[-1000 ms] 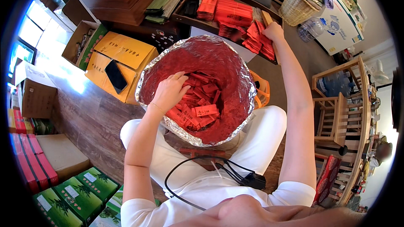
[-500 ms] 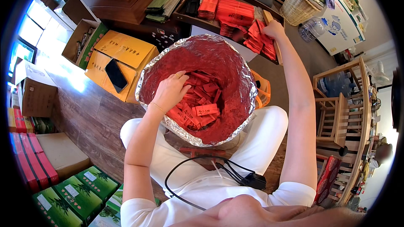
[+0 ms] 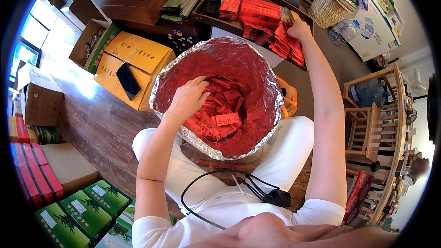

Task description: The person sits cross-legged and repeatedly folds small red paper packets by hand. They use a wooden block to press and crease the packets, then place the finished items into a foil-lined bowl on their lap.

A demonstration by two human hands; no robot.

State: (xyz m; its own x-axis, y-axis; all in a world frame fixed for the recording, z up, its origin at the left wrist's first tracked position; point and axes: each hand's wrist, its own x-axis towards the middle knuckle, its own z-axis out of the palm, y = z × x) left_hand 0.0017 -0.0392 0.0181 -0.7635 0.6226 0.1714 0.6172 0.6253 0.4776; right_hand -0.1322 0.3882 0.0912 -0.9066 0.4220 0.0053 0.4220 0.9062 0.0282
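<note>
Head view: we have red packets [image 3: 227, 119] inside the foil-rimmed bucket [image 3: 259, 66], bundles [image 3: 261, 14] remaining beyond it; left hand [image 3: 189, 97] half-curled inside, right hand [image 3: 299, 30] bent beyond, both holds unclear.

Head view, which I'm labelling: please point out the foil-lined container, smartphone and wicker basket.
Foil-lined container [image 3: 259, 85], head view: inner wall.
Smartphone [image 3: 128, 81], head view: screen middle.
Wicker basket [image 3: 328, 9], head view: woven side.

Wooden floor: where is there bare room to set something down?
Bare floorboards show between the yellow carton and the green boxes. Crowded: the wooden tray by the right hand, packed with red packets, and the foil-rimmed bucket under the left hand.
</note>
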